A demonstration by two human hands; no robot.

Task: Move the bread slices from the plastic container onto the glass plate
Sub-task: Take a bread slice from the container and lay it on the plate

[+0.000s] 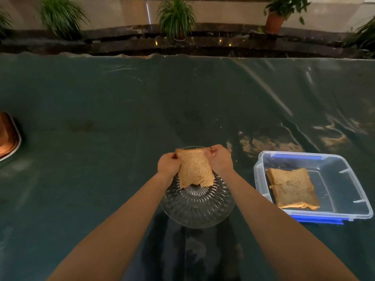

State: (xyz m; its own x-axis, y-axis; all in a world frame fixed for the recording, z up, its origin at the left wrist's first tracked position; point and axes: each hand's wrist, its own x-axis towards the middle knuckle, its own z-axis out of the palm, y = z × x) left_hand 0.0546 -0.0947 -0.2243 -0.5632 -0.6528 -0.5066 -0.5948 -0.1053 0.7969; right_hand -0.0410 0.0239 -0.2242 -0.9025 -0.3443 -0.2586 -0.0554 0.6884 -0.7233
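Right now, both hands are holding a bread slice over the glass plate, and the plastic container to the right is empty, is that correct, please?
Not quite: the plastic container is not empty; bread still lies in it. The head view shows this. The rest holds: the left hand and right hand hold a bread slice over the glass plate.

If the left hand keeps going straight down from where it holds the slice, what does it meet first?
Most likely the far left rim of the glass plate, which lies under the left hand and the held bread slice. The slice's lower edge would probably touch the plate first; height is hard to judge.
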